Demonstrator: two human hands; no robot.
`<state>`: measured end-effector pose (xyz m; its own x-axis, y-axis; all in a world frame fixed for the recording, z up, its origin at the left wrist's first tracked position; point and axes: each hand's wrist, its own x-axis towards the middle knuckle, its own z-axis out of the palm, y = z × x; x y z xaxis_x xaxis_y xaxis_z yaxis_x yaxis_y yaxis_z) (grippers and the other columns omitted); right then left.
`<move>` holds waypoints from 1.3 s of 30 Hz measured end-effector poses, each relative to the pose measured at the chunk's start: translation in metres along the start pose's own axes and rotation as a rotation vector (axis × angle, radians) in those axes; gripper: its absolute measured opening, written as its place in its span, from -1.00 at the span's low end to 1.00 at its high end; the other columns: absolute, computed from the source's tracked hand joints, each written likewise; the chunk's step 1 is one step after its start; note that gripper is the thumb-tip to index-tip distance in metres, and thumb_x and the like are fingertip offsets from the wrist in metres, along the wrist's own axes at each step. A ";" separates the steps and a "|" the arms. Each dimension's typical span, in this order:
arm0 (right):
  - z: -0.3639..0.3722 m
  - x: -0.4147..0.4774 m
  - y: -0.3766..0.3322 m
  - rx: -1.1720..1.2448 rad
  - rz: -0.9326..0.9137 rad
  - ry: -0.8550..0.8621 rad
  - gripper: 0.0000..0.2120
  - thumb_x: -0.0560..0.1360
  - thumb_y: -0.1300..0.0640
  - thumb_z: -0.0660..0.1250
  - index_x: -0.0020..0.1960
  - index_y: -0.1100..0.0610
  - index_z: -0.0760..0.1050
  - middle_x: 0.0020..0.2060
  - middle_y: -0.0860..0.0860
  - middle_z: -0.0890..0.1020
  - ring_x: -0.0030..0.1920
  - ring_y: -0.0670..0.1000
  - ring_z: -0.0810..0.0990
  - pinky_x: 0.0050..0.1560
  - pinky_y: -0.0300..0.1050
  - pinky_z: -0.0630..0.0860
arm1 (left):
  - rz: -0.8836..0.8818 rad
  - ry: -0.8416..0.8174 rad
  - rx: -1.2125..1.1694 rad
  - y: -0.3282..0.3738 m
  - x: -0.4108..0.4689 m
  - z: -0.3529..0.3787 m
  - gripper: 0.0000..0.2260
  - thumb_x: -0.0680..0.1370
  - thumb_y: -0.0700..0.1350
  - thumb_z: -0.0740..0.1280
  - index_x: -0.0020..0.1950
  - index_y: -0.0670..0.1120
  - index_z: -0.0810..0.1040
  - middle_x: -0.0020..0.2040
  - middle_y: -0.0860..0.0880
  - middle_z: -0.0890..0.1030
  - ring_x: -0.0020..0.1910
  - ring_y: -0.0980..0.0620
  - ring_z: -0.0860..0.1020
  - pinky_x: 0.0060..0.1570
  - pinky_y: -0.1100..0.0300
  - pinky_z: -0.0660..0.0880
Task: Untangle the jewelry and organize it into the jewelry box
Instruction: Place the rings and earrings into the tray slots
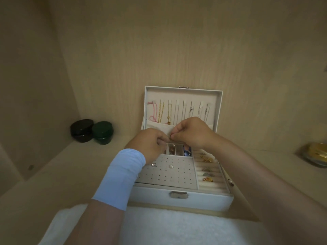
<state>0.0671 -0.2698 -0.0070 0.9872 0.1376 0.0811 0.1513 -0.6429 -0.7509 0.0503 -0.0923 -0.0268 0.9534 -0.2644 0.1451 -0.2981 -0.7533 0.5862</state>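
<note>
The white, beige-lined jewelry box (182, 198) stood open on the wooden shelf (70, 174). Thin chains (169, 112) hung in its lid and rings (207, 169) filled the right-hand rolls, so the work was judged largely done. The left hand (148, 144) and right hand (191, 133) met over the rear compartments, both pinching a small piece (170, 137), unidentifiable.

Left hand (150, 144), right hand (192, 133) pinch tiny piece (170, 137).

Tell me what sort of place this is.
Probably a shelf inside a wooden wardrobe or cupboard: wood-grain panels close in the back and sides, and an open jewelry box and two small lidded jars stand on it.
</note>
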 end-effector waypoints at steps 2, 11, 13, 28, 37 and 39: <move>0.002 0.002 0.000 -0.061 -0.011 -0.014 -0.97 0.44 0.14 0.51 -0.16 0.09 0.71 -0.27 0.05 0.73 -0.47 -0.07 0.57 -0.33 -0.17 0.59 | 0.003 0.057 0.015 0.000 -0.001 0.002 -0.76 0.57 -0.19 0.25 0.10 0.06 0.65 0.09 0.04 0.64 0.05 0.06 0.57 0.11 0.20 0.52; 0.006 0.007 0.005 -0.312 -0.057 -0.093 -0.90 0.47 -0.02 0.47 -0.15 -0.03 0.73 -0.27 -0.06 0.72 -0.17 -0.05 0.68 -0.06 -0.03 0.64 | 0.049 0.050 0.086 0.004 0.001 0.013 -0.77 0.55 -0.14 0.35 0.19 0.04 0.63 0.10 0.05 0.63 0.01 0.10 0.56 0.03 0.29 0.44; 0.003 0.005 0.004 -0.330 -0.047 -0.151 -0.87 0.51 0.02 0.43 -0.20 -0.06 0.70 -0.28 -0.04 0.72 -0.19 -0.02 0.68 -0.12 -0.09 0.61 | 0.044 0.055 0.085 0.003 0.001 0.013 -0.75 0.56 -0.12 0.35 0.22 0.04 0.62 0.13 0.04 0.63 0.00 0.12 0.54 0.04 0.29 0.44; -0.018 -0.004 0.006 -0.479 -0.032 -0.240 -0.92 0.42 -0.02 0.48 -0.25 -0.06 0.69 -0.22 -0.14 0.70 -0.10 -0.09 0.63 -0.04 -0.12 0.60 | 0.017 0.005 0.117 0.007 0.001 0.016 -0.87 0.52 -0.02 0.39 0.04 0.13 0.67 0.02 0.14 0.63 -0.03 0.13 0.56 0.08 0.19 0.51; -0.006 0.005 0.005 -0.604 -0.087 -0.283 -0.94 0.40 0.07 0.49 -0.14 -0.02 0.72 -0.23 -0.13 0.71 -0.12 -0.08 0.65 0.02 0.01 0.63 | -0.014 0.011 0.050 0.004 0.002 0.017 -0.83 0.51 -0.02 0.42 0.10 0.10 0.65 0.04 0.13 0.62 -0.01 0.14 0.54 0.08 0.25 0.47; -0.008 0.008 0.003 -0.600 -0.081 -0.288 -0.96 0.42 0.08 0.49 -0.21 -0.02 0.71 -0.28 -0.11 0.70 -0.13 -0.05 0.65 -0.03 -0.04 0.62 | -0.010 0.013 0.049 0.003 0.002 0.017 -0.83 0.52 -0.02 0.41 0.10 0.09 0.65 0.05 0.12 0.63 -0.01 0.14 0.54 0.06 0.26 0.46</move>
<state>0.0757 -0.2763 -0.0033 0.9309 0.3451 -0.1194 0.3085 -0.9182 -0.2486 0.0500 -0.1058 -0.0383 0.9569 -0.2491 0.1494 -0.2899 -0.7848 0.5477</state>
